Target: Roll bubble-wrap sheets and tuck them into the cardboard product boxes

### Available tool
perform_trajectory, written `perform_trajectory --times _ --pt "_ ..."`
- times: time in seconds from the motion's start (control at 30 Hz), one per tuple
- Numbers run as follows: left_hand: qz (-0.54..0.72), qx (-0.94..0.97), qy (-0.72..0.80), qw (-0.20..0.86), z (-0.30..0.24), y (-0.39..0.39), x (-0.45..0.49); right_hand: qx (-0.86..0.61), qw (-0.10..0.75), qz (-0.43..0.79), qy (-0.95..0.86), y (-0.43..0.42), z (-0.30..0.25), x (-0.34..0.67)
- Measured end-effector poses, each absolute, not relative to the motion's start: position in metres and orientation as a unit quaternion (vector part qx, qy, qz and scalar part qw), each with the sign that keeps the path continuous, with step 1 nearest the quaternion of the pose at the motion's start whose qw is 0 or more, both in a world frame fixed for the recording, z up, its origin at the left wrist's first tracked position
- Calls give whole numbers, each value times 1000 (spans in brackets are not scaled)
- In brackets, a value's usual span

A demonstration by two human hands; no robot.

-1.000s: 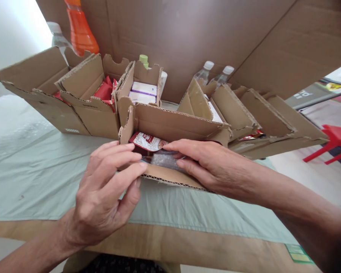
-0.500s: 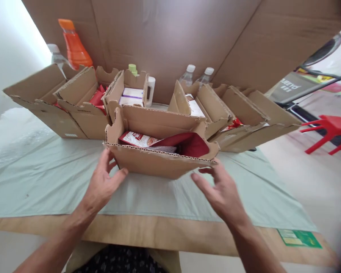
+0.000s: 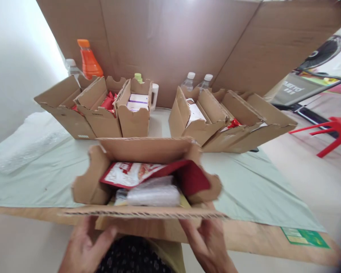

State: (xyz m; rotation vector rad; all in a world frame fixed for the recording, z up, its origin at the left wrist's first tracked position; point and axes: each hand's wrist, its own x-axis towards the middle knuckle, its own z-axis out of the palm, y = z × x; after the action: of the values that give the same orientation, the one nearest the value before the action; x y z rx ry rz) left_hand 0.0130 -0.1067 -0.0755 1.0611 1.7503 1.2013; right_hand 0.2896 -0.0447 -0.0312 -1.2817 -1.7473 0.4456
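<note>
An open cardboard box (image 3: 147, 149) is close to me at the table's front edge, its near wall toward my body. Inside lie a red and white printed packet (image 3: 136, 172) and a clear plastic-wrapped bundle (image 3: 153, 193). My left hand (image 3: 86, 244) grips the box at its near left corner, thumb against the near wall. At the near right corner my right hand (image 3: 207, 242) has hold of it the same way. The near wall hides some of the fingertips.
Several cardboard bins stand in a left row (image 3: 105, 123) and a right row (image 3: 191, 131), with bottles and a white jug (image 3: 154, 96) behind. Bubble wrap (image 3: 28, 142) lies left on the green cloth (image 3: 244, 189). A red stool (image 3: 333, 131) is at right.
The cardboard box has come away from the gap between the bin rows toward me, with both hands on it. More of its contents shows. The view has shifted slightly.
</note>
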Motion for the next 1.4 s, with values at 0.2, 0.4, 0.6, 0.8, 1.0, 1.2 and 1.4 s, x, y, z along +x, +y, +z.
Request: perform_trajectory --times 0.2,0.4,0.6,0.8,1.0,1.2,1.4 --pt "570 448 614 312 -47 -63 -18 -435 473 193 -741 -2 -11 237" --pt "537 552 533 350 -48 -12 34 -562 521 150 -625 -36 -46 286" --pt "535 611 453 368 -42 70 67 -597 558 146 -557 -50 -84 292" --pt "530 634 414 382 -45 117 74 -593 558 132 -565 -52 -104 280" --pt "513 647 468 315 -74 107 86 -576 499 91 -641 -59 -112 276" --pt "521 644 441 346 -89 89 100 -583 494 112 -635 -64 -118 261" --pt "526 662 418 331 -83 81 101 -573 481 100 -657 -58 -111 253"
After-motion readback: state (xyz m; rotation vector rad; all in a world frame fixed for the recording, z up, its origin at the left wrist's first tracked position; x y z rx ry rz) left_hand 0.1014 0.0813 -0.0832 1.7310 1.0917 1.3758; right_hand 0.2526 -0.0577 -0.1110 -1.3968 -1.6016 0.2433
